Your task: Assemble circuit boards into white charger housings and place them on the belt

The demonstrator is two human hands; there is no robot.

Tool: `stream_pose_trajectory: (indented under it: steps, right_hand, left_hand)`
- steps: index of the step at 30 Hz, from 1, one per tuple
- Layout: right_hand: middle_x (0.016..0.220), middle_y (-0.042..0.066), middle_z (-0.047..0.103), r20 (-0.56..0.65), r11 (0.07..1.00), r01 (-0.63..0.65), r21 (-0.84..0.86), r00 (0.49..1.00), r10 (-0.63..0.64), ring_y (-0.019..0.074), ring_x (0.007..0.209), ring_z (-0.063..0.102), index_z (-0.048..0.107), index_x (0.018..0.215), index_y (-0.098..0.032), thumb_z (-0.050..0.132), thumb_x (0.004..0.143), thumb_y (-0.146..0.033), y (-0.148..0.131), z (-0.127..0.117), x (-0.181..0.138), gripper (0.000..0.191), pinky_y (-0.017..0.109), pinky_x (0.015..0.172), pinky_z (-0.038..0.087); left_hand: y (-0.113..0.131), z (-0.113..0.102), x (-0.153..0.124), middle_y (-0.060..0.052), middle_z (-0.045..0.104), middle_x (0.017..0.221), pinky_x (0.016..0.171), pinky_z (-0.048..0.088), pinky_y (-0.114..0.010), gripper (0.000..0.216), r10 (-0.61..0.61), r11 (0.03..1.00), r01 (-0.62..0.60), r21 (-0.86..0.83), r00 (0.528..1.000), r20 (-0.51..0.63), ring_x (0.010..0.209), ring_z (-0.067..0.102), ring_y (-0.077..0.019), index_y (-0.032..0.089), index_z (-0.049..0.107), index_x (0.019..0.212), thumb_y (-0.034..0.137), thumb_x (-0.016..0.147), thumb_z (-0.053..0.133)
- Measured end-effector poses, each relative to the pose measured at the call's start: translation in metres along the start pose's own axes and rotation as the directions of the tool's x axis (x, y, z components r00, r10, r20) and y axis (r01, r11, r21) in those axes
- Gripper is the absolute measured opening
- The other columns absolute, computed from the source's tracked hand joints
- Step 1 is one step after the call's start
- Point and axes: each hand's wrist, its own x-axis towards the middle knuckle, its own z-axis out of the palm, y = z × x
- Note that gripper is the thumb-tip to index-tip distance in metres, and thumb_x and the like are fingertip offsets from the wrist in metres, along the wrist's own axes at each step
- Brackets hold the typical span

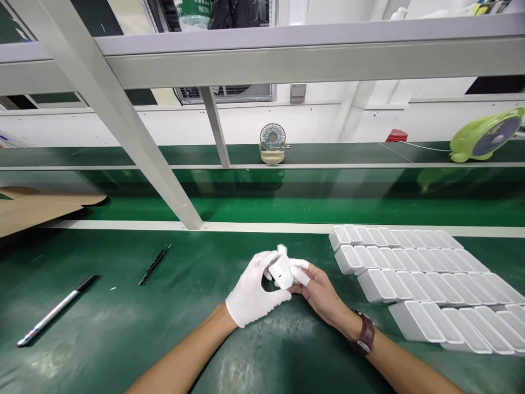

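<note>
In front of me, above the green bench, both hands hold a small white plastic case (281, 272) with small dark openings on its face. My left hand (256, 290), in a white glove, has its fingers curled behind the case's left side and its thumb stretched below it. My right hand (318, 293) pinches the right side of the case, with white covers on some fingertips and a brown-strapped watch (363, 332) at the wrist. A small white part sticks up at the top of the case; the fingers partly hide both.
Several rows of white boxes (414, 282) stand to the right. A black pen (155, 265) and a silver marker (57, 312) lie at left, near brown cardboard (45, 208). A slanted grey post (135, 128) meets the bench's back edge. Two fans, one beige (272, 143) and one green (486, 135), stand behind.
</note>
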Motion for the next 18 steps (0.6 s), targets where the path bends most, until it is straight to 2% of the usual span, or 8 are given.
stream_pose_trajectory:
  steps: [2, 5, 9, 14, 18]
  right_hand:
    - [0.098, 0.007, 0.074, 0.015, 0.990, -0.091, 0.107, 0.996, 0.090, 0.0233, 0.090, 0.071, 0.065, 0.116, -0.020, 0.063, 0.092, -0.046, -0.001, 0.001, -0.001, 0.035, 0.042, 0.081, 0.060]
    - [0.099, 0.005, 0.074, 0.015, 0.988, -0.103, 0.115, 0.995, 0.102, 0.0220, 0.088, 0.071, 0.068, 0.112, -0.021, 0.065, 0.090, -0.047, 0.001, 0.000, -0.002, 0.034, 0.041, 0.081, 0.060]
    - [0.100, 0.005, 0.074, 0.026, 0.991, -0.100, 0.093, 0.995, 0.098, 0.0220, 0.088, 0.071, 0.068, 0.113, -0.023, 0.063, 0.092, -0.046, 0.006, -0.002, -0.002, 0.032, 0.040, 0.080, 0.060]
    - [0.103, 0.005, 0.073, 0.025, 0.997, -0.075, 0.007, 0.997, 0.075, 0.0231, 0.091, 0.070, 0.067, 0.117, -0.025, 0.058, 0.094, -0.048, 0.012, -0.003, -0.003, 0.034, 0.039, 0.077, 0.061]
    - [0.099, 0.006, 0.073, 0.021, 0.995, -0.069, -0.066, 0.997, 0.070, 0.0243, 0.091, 0.070, 0.067, 0.118, -0.025, 0.054, 0.095, -0.051, 0.016, -0.005, -0.003, 0.037, 0.039, 0.074, 0.062]
  left_hand:
    - [0.004, 0.003, -0.002, -0.010, 0.052, 0.132, 0.088, 0.057, -0.043, 0.075, 0.069, 0.997, -0.069, 0.042, 0.998, -0.013, 0.110, 0.060, -0.0270, 0.029, 0.047, 0.135, 0.015, 0.069, 0.080]
    - [0.008, 0.003, -0.002, -0.009, 0.054, 0.130, 0.085, 0.058, -0.039, 0.073, 0.110, 0.993, -0.110, 0.042, 0.994, -0.007, 0.107, 0.061, -0.0253, 0.029, 0.048, 0.134, 0.016, 0.070, 0.081]
    - [0.005, 0.002, -0.002, -0.009, 0.055, 0.129, 0.081, 0.058, -0.037, 0.074, 0.101, 0.994, -0.101, 0.038, 0.995, -0.006, 0.102, 0.062, -0.0235, 0.029, 0.049, 0.133, 0.019, 0.069, 0.084]
    - [-0.001, 0.003, -0.003, -0.009, 0.055, 0.130, 0.083, 0.058, -0.038, 0.070, 0.123, 0.992, -0.123, 0.026, 0.992, -0.009, 0.110, 0.060, -0.0260, 0.028, 0.049, 0.132, 0.025, 0.071, 0.085]
    - [-0.002, 0.005, -0.005, -0.010, 0.055, 0.131, 0.083, 0.059, -0.038, 0.072, 0.101, 0.995, -0.101, 0.022, 0.995, -0.008, 0.108, 0.062, -0.0260, 0.029, 0.048, 0.134, 0.031, 0.072, 0.085]
